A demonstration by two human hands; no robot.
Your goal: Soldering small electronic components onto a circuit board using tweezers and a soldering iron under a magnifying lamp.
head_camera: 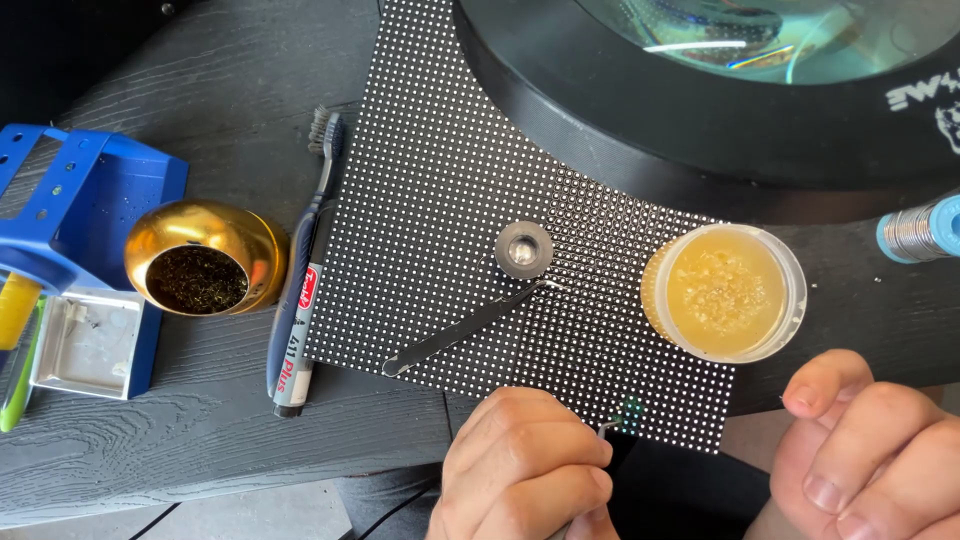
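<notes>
Left hand: the left hand sat at the bottom edge, fingers curled together around a thin metal tool; only the tool's tip showed past the fingers.
Tool tip: it touched the lower edge of the panel, just beside a small greenish glint there.
Right hand: the right hand lay at the lower right corner, fingers loosely bent; whether it held anything I could not tell, as nothing showed between them.
Panel: a black board dotted with rows of white points, lying flat on the dark wooden table, partly under the magnifier.
Tweezers: black tweezers rested loose on the panel, tips pointing up and right toward a small round metal cap.
Jar: an open clear jar of amber paste stood on the panel's right edge, near the right hand.
Solder spool: a blue spool lay at the right edge, apart from the jar.
Left of panel: a brush and a marker lay side by side along the panel's left edge.
Gold bowl: a gold bowl of dark wire wool leaned against a blue stand.
Tray: a small white tray lay below the stand.
</notes>
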